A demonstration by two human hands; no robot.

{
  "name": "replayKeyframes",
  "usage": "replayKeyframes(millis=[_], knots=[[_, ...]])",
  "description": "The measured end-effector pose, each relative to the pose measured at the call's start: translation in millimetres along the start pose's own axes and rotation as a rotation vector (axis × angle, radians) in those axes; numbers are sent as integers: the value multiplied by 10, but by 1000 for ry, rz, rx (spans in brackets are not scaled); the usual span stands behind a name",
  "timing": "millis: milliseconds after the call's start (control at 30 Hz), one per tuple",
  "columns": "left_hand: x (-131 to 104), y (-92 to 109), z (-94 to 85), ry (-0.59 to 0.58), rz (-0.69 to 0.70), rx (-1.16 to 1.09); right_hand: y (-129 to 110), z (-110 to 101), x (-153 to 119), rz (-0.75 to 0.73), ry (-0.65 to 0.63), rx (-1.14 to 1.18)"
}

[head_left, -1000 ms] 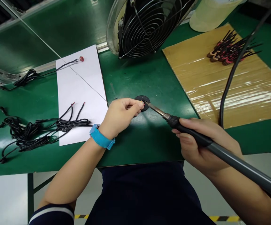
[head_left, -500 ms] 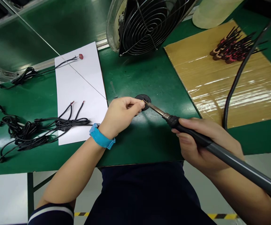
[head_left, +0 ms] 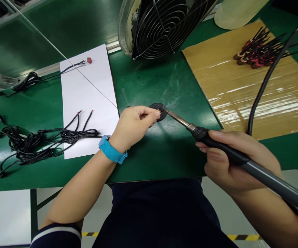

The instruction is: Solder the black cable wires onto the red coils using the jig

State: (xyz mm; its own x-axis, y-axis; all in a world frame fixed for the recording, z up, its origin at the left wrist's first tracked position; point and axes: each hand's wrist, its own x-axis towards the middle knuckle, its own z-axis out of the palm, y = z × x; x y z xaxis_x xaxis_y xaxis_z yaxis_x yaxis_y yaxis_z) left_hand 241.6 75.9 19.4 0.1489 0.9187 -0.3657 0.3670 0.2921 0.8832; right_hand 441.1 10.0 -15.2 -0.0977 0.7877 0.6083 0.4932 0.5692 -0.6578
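My left hand [head_left: 135, 124] is closed in a pinch over a round black disc [head_left: 160, 106] on the green bench. A thin silvery solder wire [head_left: 94, 88] slants down from the upper left and runs behind this hand. Tiny dark and yellowish ends show at the fingertips, too small to make out. My right hand [head_left: 239, 162] is wrapped round the dark handle of a soldering iron [head_left: 180, 119]. Its tip points left at the disc's right side, just off my left fingertips. Faint smoke rises above the disc.
A fan with a wire guard [head_left: 164, 32] stands behind the disc. Bundled black cables [head_left: 30, 144] lie left, partly on a white board [head_left: 87, 93]. At right, a brown sheet [head_left: 221, 79] carries small parts with black leads [head_left: 261, 51]; a thick black cord [head_left: 261, 89] arches over it.
The soldering iron and my right hand have drawn back slightly to the right, away from my left fingertips. Smoke now shows above the disc. My left hand stays almost in place.
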Motion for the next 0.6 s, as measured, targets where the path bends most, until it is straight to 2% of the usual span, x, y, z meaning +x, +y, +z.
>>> replayKeyframes(millis=[267,433,600], knots=[[-4,-3,-2,-2,9,9,2,44,9,-53,68,-19],[-7,2,-6,0,12,26,-19,14,-2,47,-27,22],[-7,2,-6,2,11,27,-22,40,-12,51,-7,5]])
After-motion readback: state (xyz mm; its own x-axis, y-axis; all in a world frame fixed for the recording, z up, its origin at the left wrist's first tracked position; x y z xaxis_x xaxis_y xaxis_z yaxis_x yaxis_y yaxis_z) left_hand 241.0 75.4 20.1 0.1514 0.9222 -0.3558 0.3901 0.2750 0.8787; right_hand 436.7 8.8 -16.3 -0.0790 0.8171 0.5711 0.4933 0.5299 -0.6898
